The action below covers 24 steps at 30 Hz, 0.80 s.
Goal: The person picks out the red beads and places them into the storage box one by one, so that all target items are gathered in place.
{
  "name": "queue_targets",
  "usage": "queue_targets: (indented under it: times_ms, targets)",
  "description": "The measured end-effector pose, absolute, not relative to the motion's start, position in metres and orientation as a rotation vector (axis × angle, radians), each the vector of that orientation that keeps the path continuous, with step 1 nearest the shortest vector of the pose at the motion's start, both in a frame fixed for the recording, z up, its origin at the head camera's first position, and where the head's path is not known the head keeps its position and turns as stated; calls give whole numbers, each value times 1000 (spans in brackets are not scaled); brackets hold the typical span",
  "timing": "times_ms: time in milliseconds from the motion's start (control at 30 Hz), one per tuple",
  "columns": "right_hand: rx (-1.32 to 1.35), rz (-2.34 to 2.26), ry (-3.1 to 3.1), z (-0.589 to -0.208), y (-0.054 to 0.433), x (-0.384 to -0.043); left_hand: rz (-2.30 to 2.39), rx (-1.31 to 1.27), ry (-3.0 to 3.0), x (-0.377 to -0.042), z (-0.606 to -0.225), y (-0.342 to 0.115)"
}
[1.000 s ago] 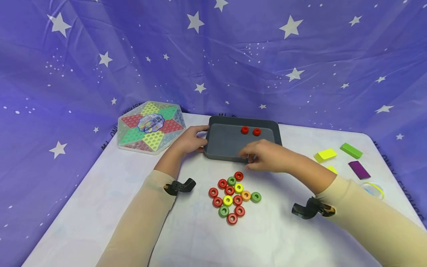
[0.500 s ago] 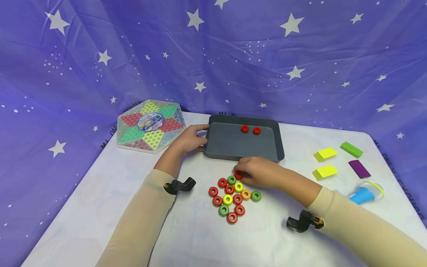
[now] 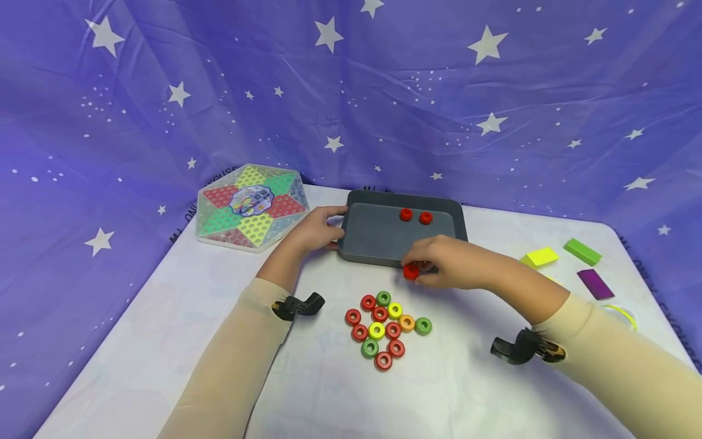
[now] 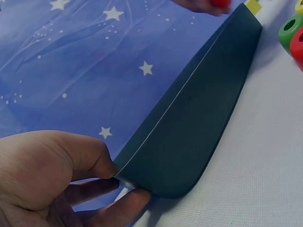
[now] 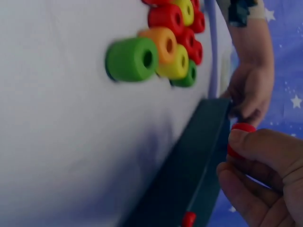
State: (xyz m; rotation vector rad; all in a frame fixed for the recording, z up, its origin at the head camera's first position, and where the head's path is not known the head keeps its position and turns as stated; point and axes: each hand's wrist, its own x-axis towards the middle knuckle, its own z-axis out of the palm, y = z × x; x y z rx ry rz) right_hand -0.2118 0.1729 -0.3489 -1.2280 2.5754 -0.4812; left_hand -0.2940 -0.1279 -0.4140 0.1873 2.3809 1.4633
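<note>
a red bead (image 3: 411, 272) has just left the bead cluster (image 3: 378, 324), now one smaller; the right hand (image 3: 446, 262) pinches it by the tray's (image 3: 373, 228) near rim. two red beads (image 3: 406, 214) lie inside, far side. the left hand (image 3: 314, 230), fingers spread, touches the left end.

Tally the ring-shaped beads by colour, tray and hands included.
Red ring-shaped beads: 10 (7 on the white-covered table, 2 in the dark grey rectangular tray, 1 in the right hand)
Green ring-shaped beads: 3
Yellow ring-shaped beads: 2
Orange ring-shaped bead: 1
Total: 16
</note>
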Motion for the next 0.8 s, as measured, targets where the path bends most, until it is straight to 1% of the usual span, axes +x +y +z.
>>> queue_targets:
  times_ms: [267, 367, 567, 800]
  targets:
    - [-1191, -487, 2607, -323, 179, -245, 1466, 189, 2379, -292, -411, -128]
    - [-1224, -478, 2619, -316, 178, -260, 1465, 187, 2379, -291, -411, -128]
    - [-1320, -348, 2682, -312, 169, -290, 1453, 176, 2386, -291, -412, -128]
    - [-1258, -241, 2692, -312, 153, -319, 1460, 184, 2395, -293, -414, -129]
